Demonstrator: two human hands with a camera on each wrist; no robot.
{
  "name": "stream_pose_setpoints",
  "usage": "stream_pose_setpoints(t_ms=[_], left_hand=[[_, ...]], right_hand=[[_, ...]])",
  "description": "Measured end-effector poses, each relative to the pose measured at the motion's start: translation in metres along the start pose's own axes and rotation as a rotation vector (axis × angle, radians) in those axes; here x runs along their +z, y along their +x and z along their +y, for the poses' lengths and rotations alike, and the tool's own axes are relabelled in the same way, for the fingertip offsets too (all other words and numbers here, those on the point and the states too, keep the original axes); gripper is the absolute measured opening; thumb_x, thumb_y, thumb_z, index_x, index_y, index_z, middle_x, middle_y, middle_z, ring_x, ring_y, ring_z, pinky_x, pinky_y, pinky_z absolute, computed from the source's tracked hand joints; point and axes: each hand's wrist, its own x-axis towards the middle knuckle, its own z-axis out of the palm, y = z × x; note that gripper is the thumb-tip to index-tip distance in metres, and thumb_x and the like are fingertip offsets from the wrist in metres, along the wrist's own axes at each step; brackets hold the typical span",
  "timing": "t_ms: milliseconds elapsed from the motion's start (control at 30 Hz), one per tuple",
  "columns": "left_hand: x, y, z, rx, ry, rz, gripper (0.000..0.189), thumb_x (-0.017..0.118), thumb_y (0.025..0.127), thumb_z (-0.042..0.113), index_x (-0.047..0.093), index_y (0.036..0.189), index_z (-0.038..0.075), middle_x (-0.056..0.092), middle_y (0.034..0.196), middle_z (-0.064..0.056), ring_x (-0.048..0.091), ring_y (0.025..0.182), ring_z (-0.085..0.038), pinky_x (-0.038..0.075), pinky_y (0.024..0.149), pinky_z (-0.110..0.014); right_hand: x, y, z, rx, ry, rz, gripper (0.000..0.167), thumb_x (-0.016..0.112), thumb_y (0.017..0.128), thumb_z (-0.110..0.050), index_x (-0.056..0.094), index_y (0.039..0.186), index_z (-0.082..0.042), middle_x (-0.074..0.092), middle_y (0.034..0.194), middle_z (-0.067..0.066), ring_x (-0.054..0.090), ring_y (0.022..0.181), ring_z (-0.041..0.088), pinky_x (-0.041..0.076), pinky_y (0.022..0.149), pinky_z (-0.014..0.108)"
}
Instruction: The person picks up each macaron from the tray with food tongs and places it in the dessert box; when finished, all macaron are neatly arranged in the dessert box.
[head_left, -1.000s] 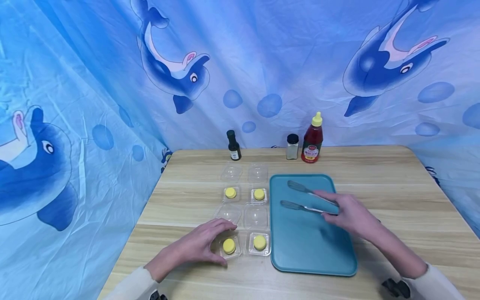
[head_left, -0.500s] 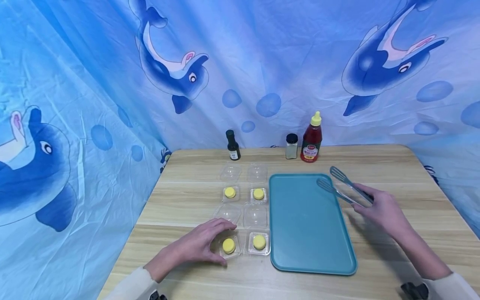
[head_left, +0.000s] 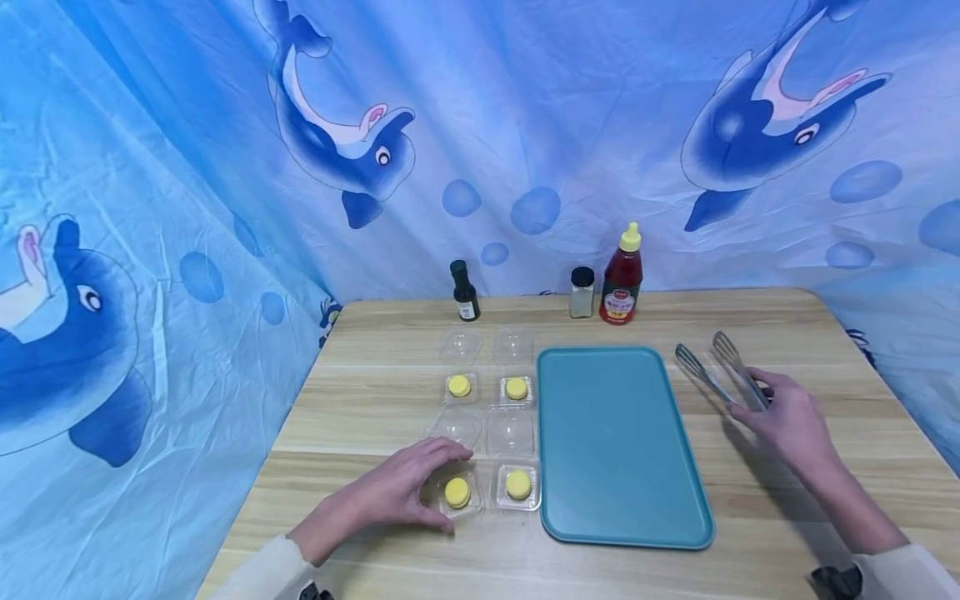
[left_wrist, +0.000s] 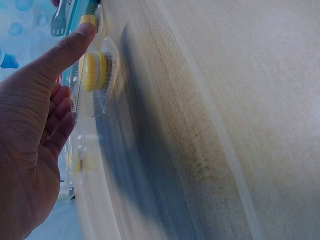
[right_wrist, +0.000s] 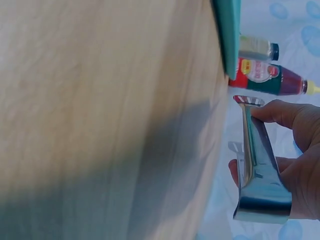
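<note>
My left hand [head_left: 408,483] curves round the near-left clear plastic box [head_left: 471,505], thumb at its near side and fingers at its far side. A yellow macaron [head_left: 457,492] with a pale filling sits in that box; the left wrist view shows the same macaron [left_wrist: 95,71] beyond the thumb. To the right of the tray, my right hand [head_left: 787,421] holds metal tongs [head_left: 738,371] with slotted heads, which are spread apart and have nothing between them. In the right wrist view, thumb and fingers grip the arms of the tongs [right_wrist: 262,185] on either side.
A teal tray [head_left: 615,450] lies between the hands. Further open boxes hold yellow macarons [head_left: 518,484], their lids [head_left: 512,431] folded back. Along the back edge stand a dark bottle [head_left: 466,293], a black-capped jar [head_left: 582,293] and a red sauce bottle [head_left: 622,279].
My right hand has carried the tongs from over the tray to the right, past its edge, and the heads now point away from me. My left hand has stayed at the box.
</note>
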Motion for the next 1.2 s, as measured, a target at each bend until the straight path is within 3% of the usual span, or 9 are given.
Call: stream_pose_setpoints(t_ms=[100,433,867,1200], left_hand=[[0.000,0.000,0.000,-0.004,-0.003,-0.004,0.099,0.094,0.072,0.056,0.054,0.151,0.013,0.058,0.149,0.003,0.056,0.137,-0.019,0.048,0.116,-0.043],[-0.002,0.001,0.001,0.004,-0.004,-0.006,0.100,0.095,0.071,0.055,0.054,0.151,0.011,0.057,0.149,0.002,0.055,0.137,-0.019,0.047,0.117,-0.043],[-0.002,0.001,0.002,-0.012,-0.007,-0.018,0.099,0.095,0.071,0.056,0.054,0.151,0.013,0.057,0.149,0.003,0.055,0.137,-0.018,0.047,0.117,-0.042],[-0.003,0.002,0.003,-0.029,0.006,-0.031,0.098,0.095,0.072,0.056,0.054,0.151,0.014,0.057,0.148,0.003,0.056,0.136,-0.017,0.048,0.116,-0.042]], right_hand=[[0.001,0.001,0.005,0.019,0.006,-0.004,0.071,0.084,0.085,-0.006,0.049,0.140,0.023,0.052,0.128,0.047,0.061,0.103,0.058,0.056,0.072,0.059],[0.002,0.000,0.016,0.035,0.004,-0.006,0.077,0.084,0.085,-0.008,0.044,0.143,0.024,0.048,0.132,0.047,0.051,0.108,0.057,0.048,0.084,0.071],[0.001,0.003,0.023,0.096,-0.027,-0.021,0.081,0.085,0.084,-0.008,0.041,0.145,0.024,0.046,0.130,0.046,0.047,0.111,0.058,0.044,0.089,0.074],[0.002,0.002,0.025,0.119,-0.021,-0.023,0.083,0.083,0.086,-0.012,0.038,0.145,0.023,0.044,0.125,0.047,0.045,0.108,0.058,0.046,0.082,0.071]])
